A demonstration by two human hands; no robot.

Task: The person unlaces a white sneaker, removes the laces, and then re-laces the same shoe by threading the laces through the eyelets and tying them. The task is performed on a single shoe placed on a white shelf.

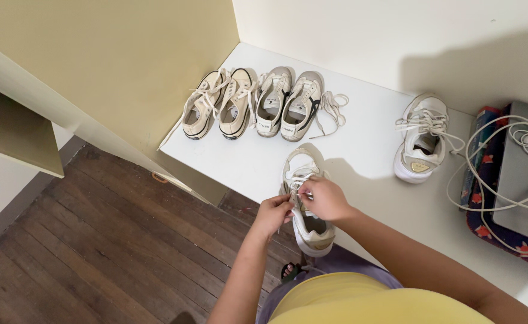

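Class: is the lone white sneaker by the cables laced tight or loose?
Loose: the white sneaker has slack laces spilling sideways over the white shelf.

white shelf [372, 144], dk wood floor [96, 252], cream wall [114, 54]

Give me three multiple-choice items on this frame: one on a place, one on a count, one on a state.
1. Where is the lone sneaker?
A. on the floor
B. right of the hands, near the cables
C. in the back row

2. How many shoes form the back row?
A. two
B. four
C. six

3. What are the left hand and right hand doing?
A. hanging free
B. holding a laptop
C. pinching laces on the near sneaker

B: it sits apart by the cables. B: four side by side. C: both hands grip its laces.
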